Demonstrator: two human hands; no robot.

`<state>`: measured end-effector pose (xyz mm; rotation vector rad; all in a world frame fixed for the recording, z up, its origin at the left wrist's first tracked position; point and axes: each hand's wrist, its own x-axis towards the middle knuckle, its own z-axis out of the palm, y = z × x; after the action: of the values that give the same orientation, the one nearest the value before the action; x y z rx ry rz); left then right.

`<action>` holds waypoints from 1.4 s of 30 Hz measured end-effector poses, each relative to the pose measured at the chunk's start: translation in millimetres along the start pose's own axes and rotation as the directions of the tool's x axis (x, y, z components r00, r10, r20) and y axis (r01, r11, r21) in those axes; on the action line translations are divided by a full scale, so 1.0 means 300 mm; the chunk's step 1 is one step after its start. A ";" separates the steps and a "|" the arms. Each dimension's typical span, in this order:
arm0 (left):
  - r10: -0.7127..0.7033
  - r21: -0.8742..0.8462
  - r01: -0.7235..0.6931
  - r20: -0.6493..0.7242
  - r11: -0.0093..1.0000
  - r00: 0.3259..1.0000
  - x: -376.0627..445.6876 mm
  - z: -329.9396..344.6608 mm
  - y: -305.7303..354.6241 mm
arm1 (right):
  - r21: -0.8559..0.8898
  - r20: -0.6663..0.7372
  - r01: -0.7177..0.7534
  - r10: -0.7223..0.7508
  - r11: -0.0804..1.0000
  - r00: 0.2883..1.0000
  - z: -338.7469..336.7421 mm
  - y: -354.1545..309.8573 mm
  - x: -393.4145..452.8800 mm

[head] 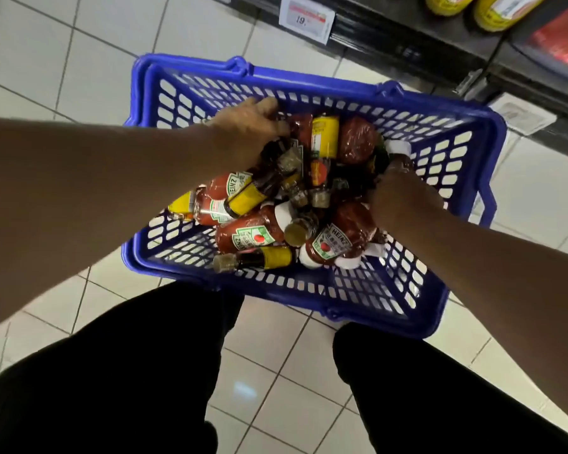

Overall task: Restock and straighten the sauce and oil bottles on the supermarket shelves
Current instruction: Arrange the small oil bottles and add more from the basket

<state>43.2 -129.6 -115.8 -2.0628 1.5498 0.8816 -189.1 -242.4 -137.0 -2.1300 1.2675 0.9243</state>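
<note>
A blue plastic basket (pixel 309 93) with slotted walls sits on a floor (pixel 79 60) of pale square tiles with dark grout lines, just in front of the person's knees in black trousers (pixel 128 388). Inside it lies a jumbled heap of ketchup bottles (pixel 246 235) with white caps and green-edged labels, mixed with dark sauce bottles (pixel 259 258) that carry yellow labels and gold caps. Most lie on their sides, crossing one another.

The left hand (pixel 246 122) reaches into the far side of the heap, fingers curled down among the bottles; which bottle it grips cannot be told. The right hand (pixel 397 194) is dug into the pile on the right, and its fingers are hidden, so its grip cannot be told either.

At the top right runs a dark shelf (pixel 423 37) with a white price tag (pixel 307 18) on its edge and yellow oil bottles (pixel 502 11) standing above.
</note>
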 end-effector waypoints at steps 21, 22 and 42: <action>-0.242 0.344 0.261 -0.098 0.902 0.965 -0.194 -0.111 -0.041 | 0.423 -0.350 0.055 0.107 0.904 0.931 -0.085 0.100 -0.409; -0.267 0.318 0.282 -0.090 0.905 0.959 -0.219 -0.129 -0.041 | 0.463 -0.354 0.056 0.127 0.885 0.927 -0.106 0.098 -0.448; 0.228 -0.821 -0.064 -0.232 -0.568 0.946 -1.558 -1.256 -0.051 | 0.843 -0.383 0.249 -0.207 -0.477 0.900 -1.341 -0.447 -1.624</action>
<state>63.5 -48.7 478.9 -2.2319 0.4741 3.7188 -113.7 -191.1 502.4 -0.6396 0.7338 -0.5846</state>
